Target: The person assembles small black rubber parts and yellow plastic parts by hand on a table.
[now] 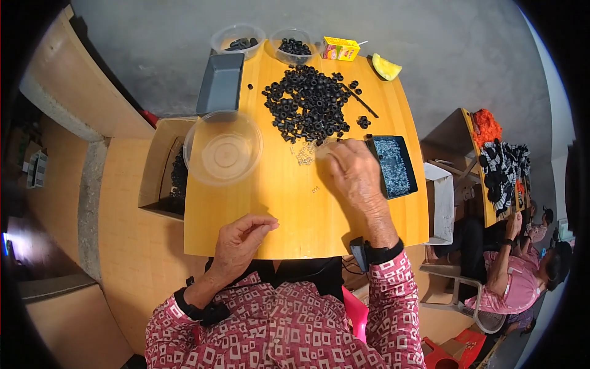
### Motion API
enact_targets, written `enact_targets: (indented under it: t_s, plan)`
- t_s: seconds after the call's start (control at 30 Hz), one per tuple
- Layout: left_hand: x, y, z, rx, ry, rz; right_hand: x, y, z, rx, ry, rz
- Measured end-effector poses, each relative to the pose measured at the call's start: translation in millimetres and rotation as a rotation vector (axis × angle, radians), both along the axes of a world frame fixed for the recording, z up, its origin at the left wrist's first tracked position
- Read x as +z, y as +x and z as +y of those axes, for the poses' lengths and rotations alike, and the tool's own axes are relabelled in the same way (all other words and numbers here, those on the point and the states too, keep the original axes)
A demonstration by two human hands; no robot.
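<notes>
My right hand (353, 169) reaches over the wooden table with its fingers curled down and together beside a small patch of tiny clear pieces (303, 152). Whatever its fingertips may hold is hidden. Just beyond lies a heap of black ring-like and rounded parts (307, 101). To the right of that hand stands a black tray (413, 184) with many tiny pale, glassy-looking pieces (393, 165) in it. My left hand (243, 243) hovers at the table's near edge, thumb and forefinger pinched; anything between them is too small to make out.
An open clear round tub (258, 150) and an empty grey tray (220, 83) line the left side. Two clear bowls with black parts, a yellow drink carton (340, 49) and a melon slice (386, 67) stand at the back. Another person (513, 277) sits at the right.
</notes>
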State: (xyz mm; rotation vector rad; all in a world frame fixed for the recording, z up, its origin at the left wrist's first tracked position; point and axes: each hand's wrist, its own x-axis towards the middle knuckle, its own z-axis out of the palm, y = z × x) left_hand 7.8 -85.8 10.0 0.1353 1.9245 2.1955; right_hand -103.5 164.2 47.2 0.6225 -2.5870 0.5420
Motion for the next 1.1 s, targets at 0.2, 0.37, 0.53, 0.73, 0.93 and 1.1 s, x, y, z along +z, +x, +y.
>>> enact_targets:
  t_s: [0.2,0.37,0.53,0.73,0.93,1.1]
  plan:
    - [-5.7,-1.5,1.3,0.004,-0.015,0.002,15.8,-11.7,38.7,-0.263,-0.017,0.092]
    - [-4.8,-1.4,3.0,0.005,-0.003,0.001,12.5,-4.4,30.8,-0.22,0.017,-0.045]
    - [-0.7,0.7,2.7,0.02,0.001,0.008,-3.6,-6.6,27.9,-0.26,0.038,-0.037]
    - [-3.3,-0.9,5.1,0.029,-0.063,0.076,0.3,-10.7,-4.4,-0.056,0.046,-0.028]
    - [1.7,0.2,-1.7,0.002,-0.171,0.112,-5.9,-27.0,-3.9,-0.14,-0.004,0.01]
    - [-3.2,-0.6,4.4,0.025,-0.144,0.115,-11.4,-51.7,-13.2,-0.144,0.009,0.121]
